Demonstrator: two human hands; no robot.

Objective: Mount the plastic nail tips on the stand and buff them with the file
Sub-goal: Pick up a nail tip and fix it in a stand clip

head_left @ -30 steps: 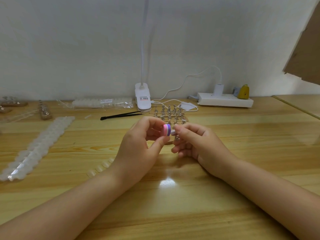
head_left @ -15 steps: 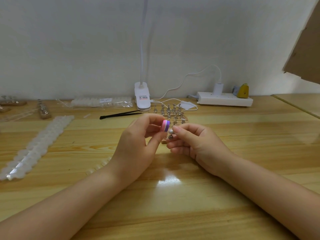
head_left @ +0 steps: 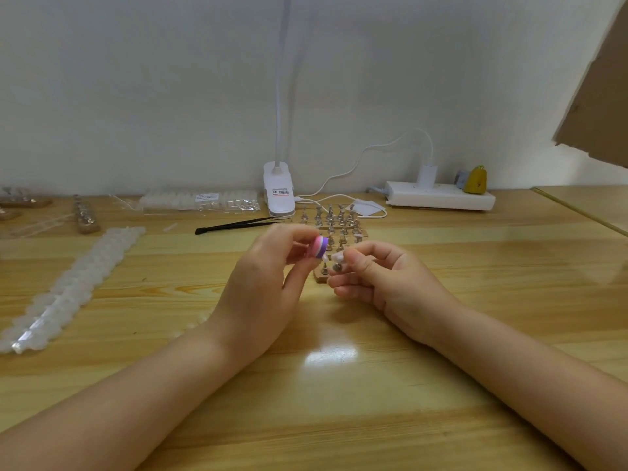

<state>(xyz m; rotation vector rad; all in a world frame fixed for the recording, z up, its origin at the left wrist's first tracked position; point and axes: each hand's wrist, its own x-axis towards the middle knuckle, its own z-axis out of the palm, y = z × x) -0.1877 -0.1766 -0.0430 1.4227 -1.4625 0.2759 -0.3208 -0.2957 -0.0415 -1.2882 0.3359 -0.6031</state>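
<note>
hands mid-buff over the wooden desk

far left edge has a couple of small wooden stands with metal pegs [head_left: 85,215], kinda blurry. next to them a long strip of clear white plastic nail tips [head_left: 73,287] runs diagonally down the light wooden desk [head_left: 339,402], and behind it, by the wall, sits a clear plastic bag of more tips with a white label [head_left: 200,200].

moving right, thin black tweezers [head_left: 234,225] lie flat near the white clip base of a desk lamp [head_left: 278,195], whose neck goes straight up out of shot.

then the middle: left hand [head_left: 261,294] pinches a small pink and purple layered buffing file block [head_left: 317,248] between thumb and fingertips, held up off the desk. its lower edge sits right against a pale plastic nail tip [head_left: 334,257] mounted on a little metal peg holder [head_left: 337,267], which the right hand [head_left: 390,283] grips with thumb and curled fingers. both hands are raised just above the desk, forearms coming in from the bottom corners.

right behind them is a wooden stand board with rows of metal pegs [head_left: 334,220]; can't tell how many carry tips.

further right, a white power strip [head_left: 441,198] against the wall with a white charger plugged in, its cable looping back to the lamp, plus a small yellow gadget [head_left: 475,180]. top right corner shows a brown cardboard edge [head_left: 601,96].
</note>
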